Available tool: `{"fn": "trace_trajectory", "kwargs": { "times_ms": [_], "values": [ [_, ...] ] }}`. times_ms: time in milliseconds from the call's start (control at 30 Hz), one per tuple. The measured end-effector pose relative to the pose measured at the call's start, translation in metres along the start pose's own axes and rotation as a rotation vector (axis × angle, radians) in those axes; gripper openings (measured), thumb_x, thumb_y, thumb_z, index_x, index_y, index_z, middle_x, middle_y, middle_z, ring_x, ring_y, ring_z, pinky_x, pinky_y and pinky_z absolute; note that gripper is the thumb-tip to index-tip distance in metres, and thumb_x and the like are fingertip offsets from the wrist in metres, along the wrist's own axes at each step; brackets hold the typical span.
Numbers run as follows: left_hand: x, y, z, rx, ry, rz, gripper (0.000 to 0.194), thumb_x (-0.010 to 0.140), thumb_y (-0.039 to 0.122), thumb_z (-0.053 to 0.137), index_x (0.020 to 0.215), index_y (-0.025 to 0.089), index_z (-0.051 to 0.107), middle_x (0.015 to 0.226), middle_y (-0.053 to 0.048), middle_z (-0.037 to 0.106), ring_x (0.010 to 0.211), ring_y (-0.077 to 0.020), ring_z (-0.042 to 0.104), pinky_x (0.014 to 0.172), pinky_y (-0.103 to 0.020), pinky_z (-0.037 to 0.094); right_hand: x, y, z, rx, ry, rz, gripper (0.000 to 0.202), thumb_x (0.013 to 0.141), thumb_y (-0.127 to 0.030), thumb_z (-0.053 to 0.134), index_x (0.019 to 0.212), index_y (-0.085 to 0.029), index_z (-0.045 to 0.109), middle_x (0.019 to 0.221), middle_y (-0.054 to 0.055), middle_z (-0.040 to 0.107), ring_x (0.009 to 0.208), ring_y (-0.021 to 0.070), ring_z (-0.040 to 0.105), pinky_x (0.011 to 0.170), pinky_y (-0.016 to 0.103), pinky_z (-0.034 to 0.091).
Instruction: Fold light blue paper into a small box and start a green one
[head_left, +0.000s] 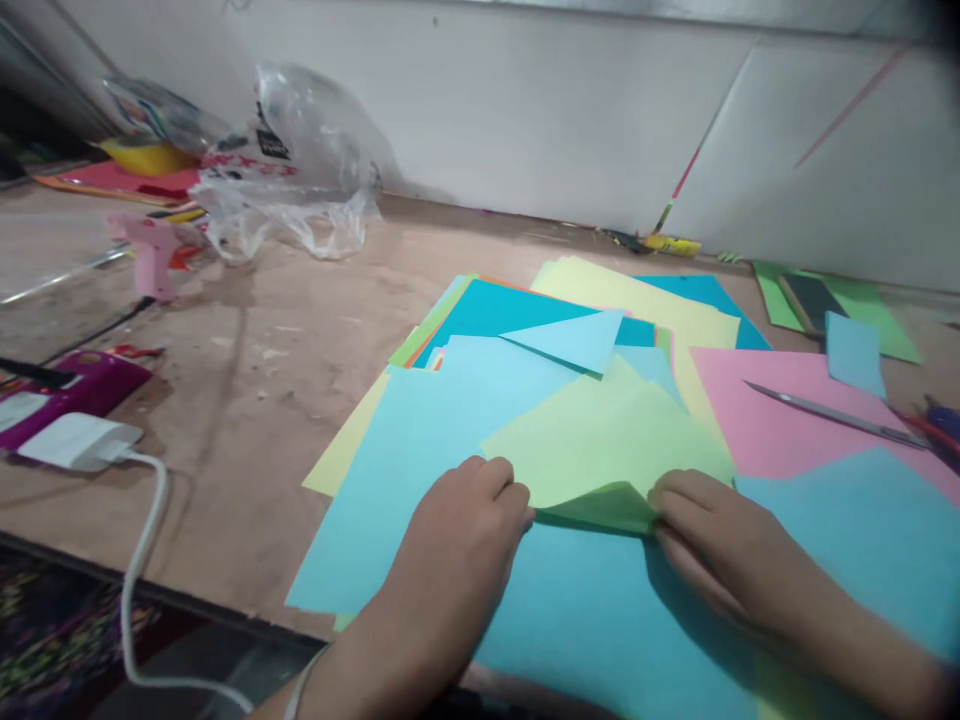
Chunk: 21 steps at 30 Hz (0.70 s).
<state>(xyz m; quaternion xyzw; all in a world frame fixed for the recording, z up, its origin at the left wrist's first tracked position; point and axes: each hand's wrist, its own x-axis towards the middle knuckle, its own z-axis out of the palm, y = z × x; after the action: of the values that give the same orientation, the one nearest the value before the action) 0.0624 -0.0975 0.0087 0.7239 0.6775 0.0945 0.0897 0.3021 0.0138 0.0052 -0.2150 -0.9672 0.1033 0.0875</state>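
A light green sheet of paper [607, 440] lies over several blue sheets [420, 430], its near edge curled up and folded over. My left hand [476, 520] pinches the near left corner of this green paper. At its near right corner, my right hand [712, 545] grips the fold between thumb and fingers. Between the two hands, the lifted edge shows a darker green underside. Just beyond the green paper rests a light blue folded paper triangle [574, 340].
Scissors [832, 412] lie on pink paper [720, 390] at the right. A purple power strip [90, 390] with a white charger [79, 442] and cable sits at the left. Behind are a pink glue gun [154, 255], a plastic bag [300, 170] and yellow tape [146, 155].
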Motion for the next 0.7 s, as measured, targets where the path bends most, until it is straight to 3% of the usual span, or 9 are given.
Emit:
{"fn": "trace_trajectory", "kwargs": {
  "times_ms": [233,300,400,500,633,700],
  "values": [
    [0.016,-0.003,-0.025,0.121,-0.197,-0.046,0.022,0.082,0.013,0.055,0.062,0.018,0.060,0.063,-0.004,0.058,0.057,-0.0208,0.054,0.051,-0.030,0.031,0.005,0.005,0.017,-0.066,0.245,0.019,0.028,0.100,-0.021,0.036,0.075,-0.020,0.049,0.064,0.000,0.049,0.057,0.0139,0.044,0.055,0.026,0.034],
    [0.017,-0.002,-0.035,0.175,-0.153,-0.033,0.019,0.081,0.014,0.053,0.064,0.019,0.060,0.061,-0.004,0.056,0.054,-0.0215,0.051,0.049,-0.031,0.031,0.007,0.005,0.018,-0.094,0.257,0.036,0.030,0.100,-0.022,0.036,0.073,-0.020,0.048,0.062,0.000,0.048,0.056,0.0136,0.043,0.054,0.026,0.033],
    [0.016,0.000,-0.042,0.158,0.030,0.023,0.012,0.082,0.018,0.053,0.078,0.018,0.065,0.070,-0.005,0.059,0.059,-0.0216,0.053,0.051,-0.032,0.036,0.006,0.003,0.018,-0.076,0.213,0.061,0.030,0.100,-0.023,0.036,0.072,-0.020,0.048,0.063,0.000,0.048,0.057,0.0137,0.044,0.056,0.026,0.033],
    [0.013,0.004,-0.035,0.079,0.126,-0.020,0.010,0.084,0.020,0.056,0.084,0.018,0.066,0.081,-0.006,0.062,0.070,-0.0213,0.056,0.058,-0.032,0.043,0.001,0.002,0.019,-0.082,0.202,0.065,0.029,0.100,-0.024,0.038,0.073,-0.020,0.048,0.064,0.000,0.048,0.058,0.0145,0.043,0.057,0.028,0.032],
    [0.003,0.004,-0.008,-0.089,0.034,-0.087,0.014,0.086,0.015,0.054,0.088,0.018,0.068,0.089,-0.006,0.063,0.079,-0.0217,0.059,0.065,-0.033,0.049,-0.006,0.003,0.021,-0.104,0.227,0.078,0.028,0.099,-0.023,0.039,0.074,-0.019,0.051,0.066,0.003,0.053,0.061,0.0166,0.046,0.061,0.031,0.031],
    [-0.006,0.002,0.003,-0.160,0.069,-0.095,0.020,0.090,0.015,0.049,0.087,0.018,0.068,0.089,-0.006,0.063,0.081,-0.0206,0.058,0.067,-0.033,0.049,-0.008,0.003,0.020,-0.078,0.223,0.066,0.027,0.098,-0.023,0.040,0.075,-0.019,0.053,0.069,0.004,0.056,0.062,0.0172,0.048,0.061,0.032,0.031]
  ]
}}
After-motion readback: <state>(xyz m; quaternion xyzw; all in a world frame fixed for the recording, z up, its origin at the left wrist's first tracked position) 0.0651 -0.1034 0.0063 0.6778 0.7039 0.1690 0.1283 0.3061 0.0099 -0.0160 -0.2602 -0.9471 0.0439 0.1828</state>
